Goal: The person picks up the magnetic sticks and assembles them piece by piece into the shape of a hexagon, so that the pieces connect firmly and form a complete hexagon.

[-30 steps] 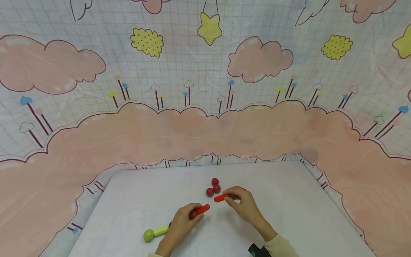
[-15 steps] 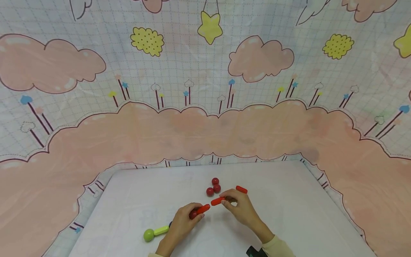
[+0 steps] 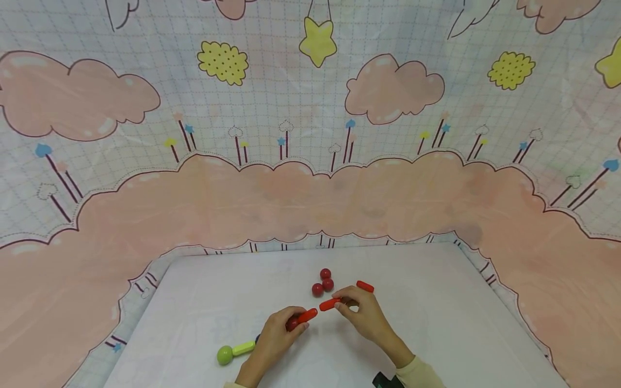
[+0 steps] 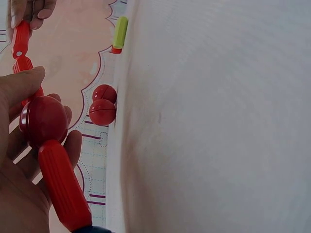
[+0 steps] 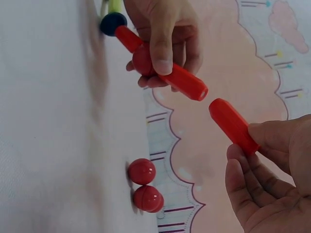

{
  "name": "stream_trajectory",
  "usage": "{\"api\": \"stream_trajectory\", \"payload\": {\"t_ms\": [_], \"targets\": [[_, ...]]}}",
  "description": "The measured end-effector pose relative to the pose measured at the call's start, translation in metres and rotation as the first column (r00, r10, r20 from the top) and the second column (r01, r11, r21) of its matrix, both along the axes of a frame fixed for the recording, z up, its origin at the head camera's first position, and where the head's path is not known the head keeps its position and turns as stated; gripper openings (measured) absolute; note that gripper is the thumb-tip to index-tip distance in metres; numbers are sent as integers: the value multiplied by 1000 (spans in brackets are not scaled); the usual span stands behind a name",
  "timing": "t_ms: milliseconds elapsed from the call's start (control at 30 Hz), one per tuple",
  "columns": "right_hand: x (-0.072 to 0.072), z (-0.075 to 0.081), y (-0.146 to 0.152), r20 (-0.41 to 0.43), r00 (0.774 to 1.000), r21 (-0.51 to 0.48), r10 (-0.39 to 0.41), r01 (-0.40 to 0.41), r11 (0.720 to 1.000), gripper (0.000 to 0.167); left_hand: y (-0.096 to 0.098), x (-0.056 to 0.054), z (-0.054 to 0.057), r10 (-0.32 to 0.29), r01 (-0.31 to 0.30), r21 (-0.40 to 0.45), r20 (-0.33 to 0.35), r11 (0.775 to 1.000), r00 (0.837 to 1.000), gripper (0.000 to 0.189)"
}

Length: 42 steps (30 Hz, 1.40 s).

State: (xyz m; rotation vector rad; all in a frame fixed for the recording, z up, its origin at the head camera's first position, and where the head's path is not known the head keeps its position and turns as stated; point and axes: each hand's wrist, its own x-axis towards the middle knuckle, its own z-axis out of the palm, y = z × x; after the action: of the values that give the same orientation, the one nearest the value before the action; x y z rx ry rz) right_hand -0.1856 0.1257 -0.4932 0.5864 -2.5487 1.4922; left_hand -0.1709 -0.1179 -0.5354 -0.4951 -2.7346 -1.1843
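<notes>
My left hand (image 3: 277, 333) grips a red ball (image 5: 143, 60), its thumb lying over the joint with a red rod (image 3: 307, 316) that points right. From the ball's other side another red rod (image 4: 64, 187) runs to a dark blue ball (image 5: 113, 23). Beyond it come a green rod (image 3: 243, 348) and a green ball (image 3: 225, 355). My right hand (image 3: 365, 315) pinches a separate red rod (image 5: 233, 125) between thumb and fingers. Its free end faces the left hand's rod end, with a small gap between them in the right wrist view.
Three loose red balls (image 3: 317, 290) lie close together on the white table (image 3: 233, 291), beyond the hands. A loose rod (image 3: 365, 286) lies behind the right hand; it looks red from above, green with a red end in the left wrist view. A dark object (image 3: 386, 380) is by the right sleeve.
My right hand has shifted slightly left and down, bringing its red rod closer to the left hand's rod and uncovering the loose rod behind. My left hand has stayed in place.
</notes>
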Motion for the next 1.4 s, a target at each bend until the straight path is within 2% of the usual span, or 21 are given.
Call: {"api": "stream_trajectory", "payload": {"t_ms": [600, 1033, 1400], "targets": [[-7, -14, 1, 48, 998, 6, -36, 36, 999, 18, 0, -1, -1, 10, -9, -9, 12, 1000, 1000, 29], [-15, -30, 8, 126, 990, 64, -68, 61, 996, 18, -1, 0, 0, -5, 6, 7, -29, 1000, 1000, 29], [-20, -44, 9, 174, 978, 105, -117, 100, 989, 15, -2, 0, 0, -9, 9, 11, -24, 1000, 1000, 29]]}}
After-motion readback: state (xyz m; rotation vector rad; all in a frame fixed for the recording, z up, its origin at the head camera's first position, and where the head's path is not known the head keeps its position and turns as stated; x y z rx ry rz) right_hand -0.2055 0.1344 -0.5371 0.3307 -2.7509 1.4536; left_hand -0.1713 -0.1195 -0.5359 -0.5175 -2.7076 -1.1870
